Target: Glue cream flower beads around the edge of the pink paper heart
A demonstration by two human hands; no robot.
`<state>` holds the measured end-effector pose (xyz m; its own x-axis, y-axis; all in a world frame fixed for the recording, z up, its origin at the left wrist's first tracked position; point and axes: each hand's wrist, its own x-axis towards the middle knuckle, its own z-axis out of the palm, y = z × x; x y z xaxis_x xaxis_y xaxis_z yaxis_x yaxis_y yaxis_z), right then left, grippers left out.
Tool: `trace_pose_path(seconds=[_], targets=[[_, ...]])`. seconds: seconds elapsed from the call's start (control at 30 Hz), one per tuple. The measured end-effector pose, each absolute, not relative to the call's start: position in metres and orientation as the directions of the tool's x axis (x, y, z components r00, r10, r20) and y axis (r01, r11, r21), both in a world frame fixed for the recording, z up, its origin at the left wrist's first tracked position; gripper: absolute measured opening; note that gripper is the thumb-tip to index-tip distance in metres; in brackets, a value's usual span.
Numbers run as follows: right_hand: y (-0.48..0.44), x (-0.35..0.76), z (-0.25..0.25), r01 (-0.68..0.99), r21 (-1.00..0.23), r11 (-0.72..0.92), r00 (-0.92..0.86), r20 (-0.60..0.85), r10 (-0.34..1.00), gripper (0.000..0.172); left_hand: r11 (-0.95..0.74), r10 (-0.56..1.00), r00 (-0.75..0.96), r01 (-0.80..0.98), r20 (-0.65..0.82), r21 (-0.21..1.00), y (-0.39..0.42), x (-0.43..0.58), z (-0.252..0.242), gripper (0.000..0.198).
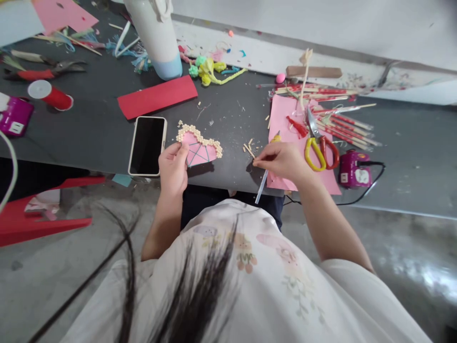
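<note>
My left hand (173, 166) grips the lower left edge of a pink fan-shaped paper piece (200, 148) with a rim of small cream beads, holding it on the dark table (89, 128). My right hand (282, 161) is pinched shut at the table's front edge beside small wooden bits (249, 149). A thin pale stick (262, 185) runs down from under that hand past the table edge. What the fingertips pinch is too small to make out.
A phone (147, 145) lies face up left of the fan piece. Pink paper (289, 138), yellow-and-red scissors (319, 145) and a purple glue gun (353, 169) sit to the right. A red paper strip (157, 96), a white bottle (157, 35) and craft scraps lie behind.
</note>
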<state>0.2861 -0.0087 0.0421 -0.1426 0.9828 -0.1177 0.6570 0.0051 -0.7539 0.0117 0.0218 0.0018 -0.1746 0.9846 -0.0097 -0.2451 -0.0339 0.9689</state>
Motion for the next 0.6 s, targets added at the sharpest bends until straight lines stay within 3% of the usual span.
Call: trace_pose_path(seconds=[0.07, 0.17, 0.27, 0.37, 0.47, 0.6], targets=[[-0.017, 0.278, 0.044, 0.661, -0.75, 0.027, -0.215, -0.155, 0.964, 0.006, -0.034, 0.985, -0.171, -0.251, -0.01, 0.968, 0.023, 0.013, 0.003, 0.053], [-0.025, 0.266, 0.052, 0.683, -0.724, 0.099, -0.342, -0.197, 0.919, 0.016, -0.033, 0.988, -0.156, -0.245, -0.006, 0.969, 0.024, 0.018, 0.007, 0.055], [-0.024, 0.261, 0.058, 0.676, -0.733, 0.074, -0.245, -0.13, 0.961, 0.025, -0.036, 0.989, -0.148, -0.253, -0.002, 0.967, 0.026, 0.024, 0.012, 0.056], [-0.016, 0.26, 0.057, 0.533, -0.846, 0.027, -0.17, -0.076, 0.983, 0.018, -0.028, 0.991, -0.133, -0.267, -0.008, 0.963, 0.028, 0.031, 0.016, 0.057], [-0.006, 0.258, 0.057, 0.353, -0.936, -0.007, -0.175, -0.073, 0.982, 0.037, -0.009, 0.993, -0.113, -0.256, -0.02, 0.967, 0.028, 0.036, 0.02, 0.058], [0.003, 0.252, 0.059, 0.221, -0.97, -0.098, -0.168, -0.137, 0.976, 0.035, 0.022, 0.995, -0.086, -0.236, -0.043, 0.972, 0.028, 0.041, 0.023, 0.057]])
